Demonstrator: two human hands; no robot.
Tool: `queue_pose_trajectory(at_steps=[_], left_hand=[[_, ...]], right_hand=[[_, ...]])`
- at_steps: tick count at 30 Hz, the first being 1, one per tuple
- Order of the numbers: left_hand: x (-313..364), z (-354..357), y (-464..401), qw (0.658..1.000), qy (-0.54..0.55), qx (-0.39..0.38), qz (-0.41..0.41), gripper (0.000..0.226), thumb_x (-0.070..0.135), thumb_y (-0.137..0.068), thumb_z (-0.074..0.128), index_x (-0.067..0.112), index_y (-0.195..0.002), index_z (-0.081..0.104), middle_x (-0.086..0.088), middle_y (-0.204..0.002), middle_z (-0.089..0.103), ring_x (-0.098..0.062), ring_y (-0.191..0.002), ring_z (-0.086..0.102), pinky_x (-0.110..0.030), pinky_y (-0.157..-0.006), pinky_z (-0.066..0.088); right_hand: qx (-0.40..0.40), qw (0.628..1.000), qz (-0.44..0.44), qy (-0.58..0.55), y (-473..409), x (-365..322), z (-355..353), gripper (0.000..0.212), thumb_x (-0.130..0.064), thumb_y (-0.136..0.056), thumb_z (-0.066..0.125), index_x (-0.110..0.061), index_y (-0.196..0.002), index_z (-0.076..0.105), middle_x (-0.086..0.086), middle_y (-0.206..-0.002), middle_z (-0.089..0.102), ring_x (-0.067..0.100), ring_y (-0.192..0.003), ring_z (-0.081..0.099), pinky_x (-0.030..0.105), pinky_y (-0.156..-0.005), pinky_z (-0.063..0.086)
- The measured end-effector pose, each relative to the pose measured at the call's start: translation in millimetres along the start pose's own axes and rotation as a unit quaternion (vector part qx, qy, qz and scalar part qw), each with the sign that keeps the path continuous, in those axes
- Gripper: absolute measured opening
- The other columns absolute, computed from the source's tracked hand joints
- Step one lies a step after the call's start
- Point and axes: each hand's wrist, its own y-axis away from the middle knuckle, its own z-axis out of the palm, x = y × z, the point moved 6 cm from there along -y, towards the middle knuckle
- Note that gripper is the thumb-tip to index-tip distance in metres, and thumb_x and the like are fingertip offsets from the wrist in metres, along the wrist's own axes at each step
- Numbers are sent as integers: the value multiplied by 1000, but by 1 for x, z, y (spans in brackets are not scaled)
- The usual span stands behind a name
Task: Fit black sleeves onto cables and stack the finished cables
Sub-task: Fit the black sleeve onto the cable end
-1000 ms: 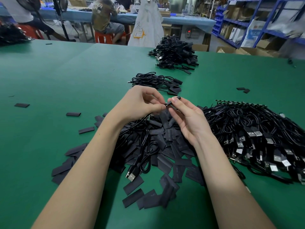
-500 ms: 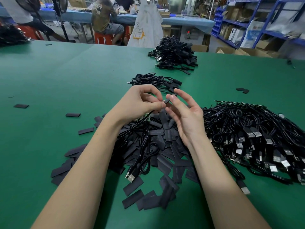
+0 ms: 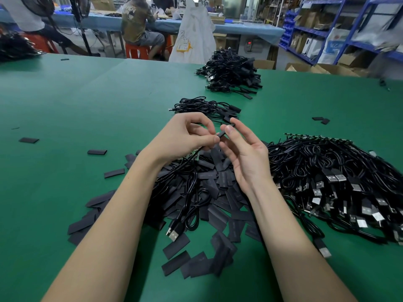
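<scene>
Pinching the sleeve at its near end, the left hand has fingers curled tight; the right hand pinches the far end with thumb and forefinger, other fingers loose. Sleeve's axis runs left-low to right-high between them, above the desk; cable trails beneath the left grip.

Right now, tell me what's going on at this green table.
A person is fitting a black sleeve onto a cable. The left hand pinches the cable's end; the right hand steadies the sleeve with its fingertips. Below lies a pile of loose sleeves, to the right a heap of unsleeved cables, and beyond the hands a small stack of finished cables.
</scene>
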Motion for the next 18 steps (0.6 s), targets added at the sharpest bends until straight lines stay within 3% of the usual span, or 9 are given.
queue_pose_trajectory(at_steps=[6, 9, 12, 14, 18], left_hand=[[-1, -1, -1, 1000, -3, 0, 2, 14, 2, -83, 79, 5, -88, 67, -9, -70, 73, -17, -63, 66, -23, -70, 53], [-1, -1, -1, 1000, -2, 2, 0, 14, 2, -83, 79, 4, -89, 66, -10, -71, 73, -17, -63, 65, -23, -69, 53], [-3, -2, -1, 1000, -5, 2, -4, 14, 2, -83, 79, 5, -89, 67, -6, -71, 73, -14, -62, 65, -19, -66, 51], [-6, -2, -2, 1000, -14, -1, -8, 14, 3, -83, 79, 7, -89, 67, -4, -72, 74, -12, -62, 66, -17, -65, 51], [-8, -2, -3, 999, -46, -27, -11, 17, 11, -83, 82, 13, -91, 67, -4, -79, 75, -12, -71, 67, -25, -75, 52]], right_hand=[[0, 1000, 5, -5, 1, 0, 1, 22, -5, -84, 76, -16, -104, 76, 12, -99, 75, 13, -75, 67, 23, -68, 58], [-15, 1000, 10, 13, 1, 0, 2, 30, -8, -87, 74, -19, -114, 73, 10, -101, 77, 18, -81, 65, 24, -69, 59], [-40, 999, 21, 30, 0, -2, 1, 51, -12, -88, 75, -26, -135, 60, 22, -118, 71, 29, -97, 58, 28, -76, 60], [-50, 997, 35, 42, 1, -4, -1, 57, -14, -86, 77, -25, -138, 56, 31, -130, 60, 31, -100, 59, 28, -78, 60], [-59, 996, 39, 62, 0, -2, -3, 44, -7, -90, 73, -17, -131, 60, 15, -111, 76, 22, -99, 73, 25, -75, 59]])
